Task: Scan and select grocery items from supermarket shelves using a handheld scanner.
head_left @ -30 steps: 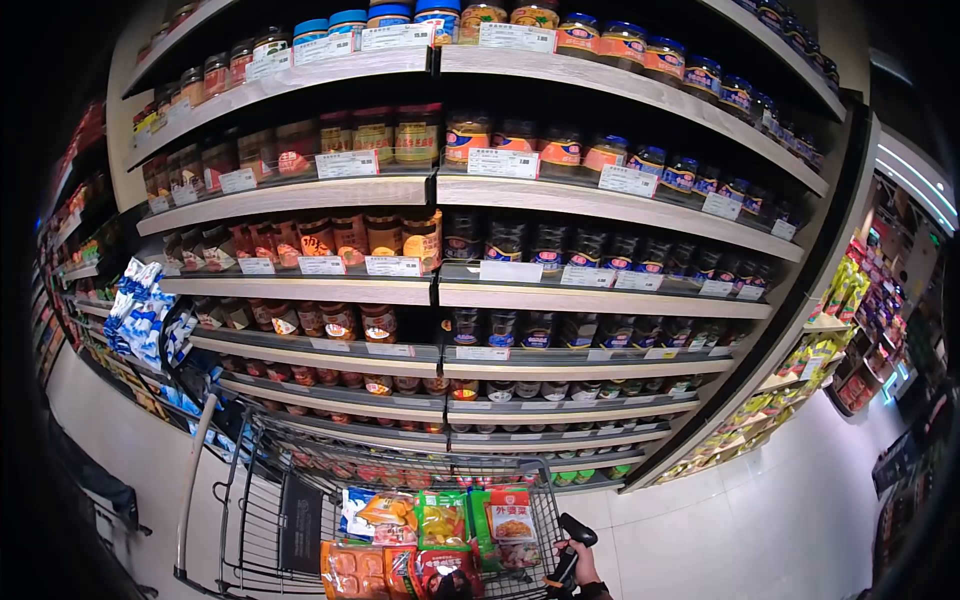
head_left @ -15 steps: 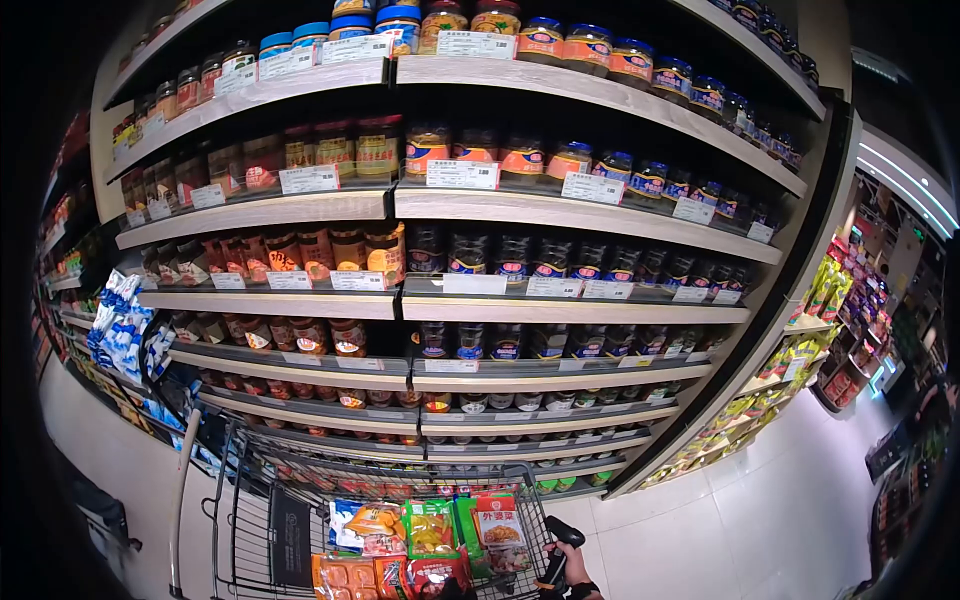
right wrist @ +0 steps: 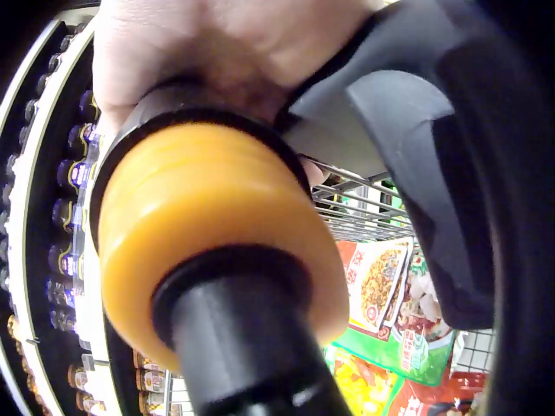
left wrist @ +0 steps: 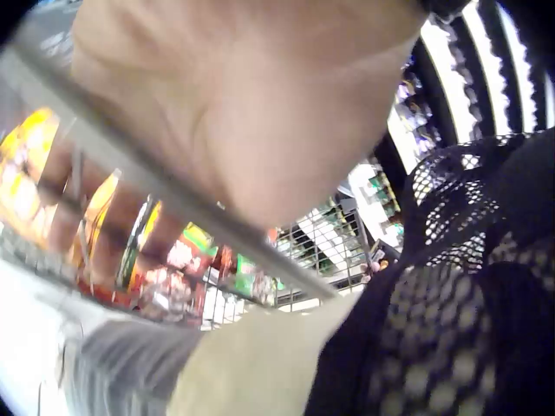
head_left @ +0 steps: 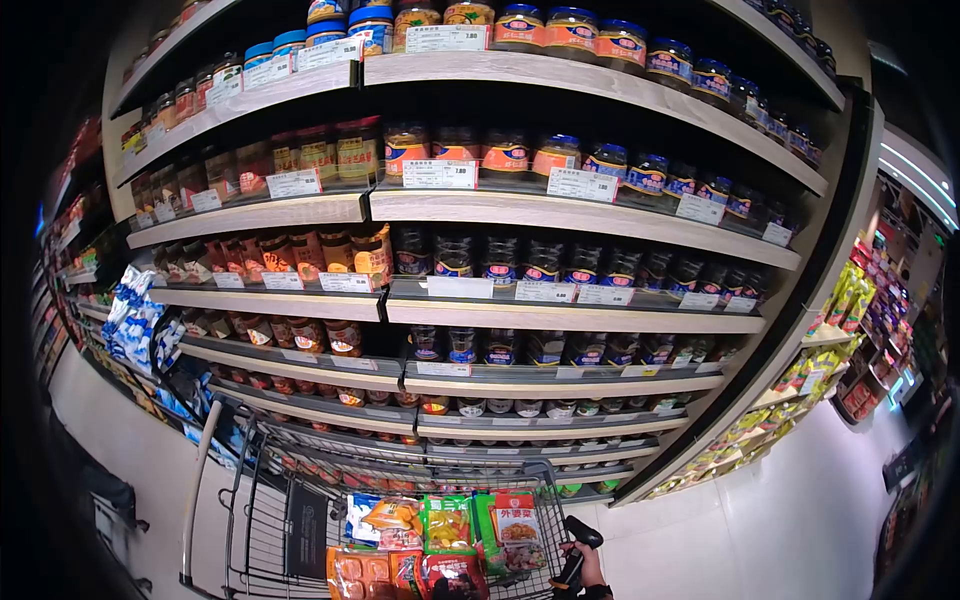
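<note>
Right hand point(head_left: 592, 568) grips handle point(head_left: 583, 531), presumably steadying the cart point(head_left: 548, 478) beside jar shelves point(head_left: 580, 228). Packets point(head_left: 447, 523) lie flat inside, likely so none slides. Left hand point(left wrist: 251, 104) by rail point(left wrist: 186, 201); can't tell finger state.

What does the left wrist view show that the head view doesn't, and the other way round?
Only the left wrist view shows the left grip, seen close up, and black mesh fabric. Only the head view shows the yellow packets racked beyond the jar shelves, and the ceiling lights. Both share the wire cart, food packets inside it, and the stocked jar shelves.
</note>
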A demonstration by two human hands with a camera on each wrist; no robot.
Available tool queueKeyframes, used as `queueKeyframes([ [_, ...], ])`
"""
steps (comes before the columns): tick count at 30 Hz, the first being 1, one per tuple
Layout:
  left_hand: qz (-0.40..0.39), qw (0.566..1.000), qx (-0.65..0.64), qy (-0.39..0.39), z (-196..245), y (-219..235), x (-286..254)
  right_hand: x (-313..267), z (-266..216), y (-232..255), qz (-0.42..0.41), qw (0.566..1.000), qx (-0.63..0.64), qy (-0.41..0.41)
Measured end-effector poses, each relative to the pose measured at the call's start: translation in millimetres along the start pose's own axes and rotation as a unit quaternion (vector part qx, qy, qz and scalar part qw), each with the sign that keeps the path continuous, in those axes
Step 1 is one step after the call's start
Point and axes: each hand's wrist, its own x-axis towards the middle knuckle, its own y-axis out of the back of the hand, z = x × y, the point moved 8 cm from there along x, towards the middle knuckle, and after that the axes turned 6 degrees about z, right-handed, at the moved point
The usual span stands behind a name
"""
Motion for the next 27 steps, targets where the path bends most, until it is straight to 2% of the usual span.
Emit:
queueKeyframes([
  [2,0.024,0.999,0.008,-0.036,30.3,103.2,7.4,-6.7,-9.0,-1.7,-0.003,0.999,0.020,-0.030],
  [4,0.055,0.996,0.016,-0.065,109.9,261.7,38.5,6.7,-1.0,0.4,-0.017,0.996,0.057,-0.063],
  [5,0.170,0.968,-0.036,-0.178,141.7,334.9,42.0,-35.0,-32.7,-24.9,0.074,0.981,0.127,-0.130],
  [6,0.247,0.959,0.007,-0.141,152.7,389.8,47.3,-23.0,-21.0,-18.6,0.061,0.984,0.122,-0.119],
  [7,0.368,0.905,0.091,-0.196,186.7,449.5,38.1,-15.4,-10.7,-11.7,0.051,0.986,0.118,-0.107],
  [8,0.436,0.862,0.135,-0.219,220.2,498.2,28.5,-13.0,-5.4,-8.4,0.052,0.985,0.117,-0.118],
  [9,0.467,0.839,0.148,-0.237,239.4,535.7,31.8,-11.0,-2.1,-6.2,0.049,0.985,0.116,-0.118],
  [10,0.538,0.777,0.189,-0.269,258.9,569.6,31.2,-8.6,-1.0,-4.7,0.049,0.986,0.117,-0.107],
  [11,0.548,0.763,0.197,-0.282,278.2,595.9,34.8,-7.6,-2.3,-4.2,0.050,0.987,0.117,-0.096],
  [12,0.574,0.731,0.241,-0.279,291.9,617.2,39.8,-9.4,-4.6,-2.6,0.050,0.987,0.118,-0.095],
  [13,0.598,0.697,0.284,-0.276,302.7,635.8,45.6,-12.8,-5.4,-2.8,0.033,0.987,0.108,-0.115],
  [15,0.612,0.656,0.338,-0.285,315.6,666.0,63.8,-14.7,-3.4,-2.1,0.020,0.986,0.101,-0.133],
  [17,0.612,0.658,0.363,-0.247,315.4,695.7,88.4,-17.1,4.5,-1.8,0.023,0.986,0.101,-0.133],
  [18,0.599,0.670,0.377,-0.222,310.7,708.1,102.9,-20.8,2.6,-3.2,0.021,0.985,0.106,-0.133],
  [19,0.567,0.703,0.390,-0.180,308.4,715.6,114.4,-27.7,-4.0,-5.8,0.020,0.985,0.110,-0.134],
  [20,0.527,0.740,0.394,-0.139,302.0,724.2,129.4,-46.7,-37.2,-21.3,0.059,0.984,0.107,-0.127],
  [22,0.461,0.805,0.367,-0.062,291.6,738.5,147.3,-37.5,-25.4,-17.6,0.056,0.982,0.113,-0.139],
  [23,0.463,0.804,0.368,-0.064,293.1,742.8,149.4,-31.5,-17.2,-17.2,0.046,0.980,0.112,-0.155],
  [25,0.421,0.846,0.323,-0.047,284.2,749.8,164.4,-44.8,-32.7,-28.7,0.062,0.980,0.102,-0.156],
  [27,0.425,0.844,0.323,-0.046,279.1,756.6,172.6,-47.6,-49.9,-29.1,0.057,0.984,0.108,-0.130],
])
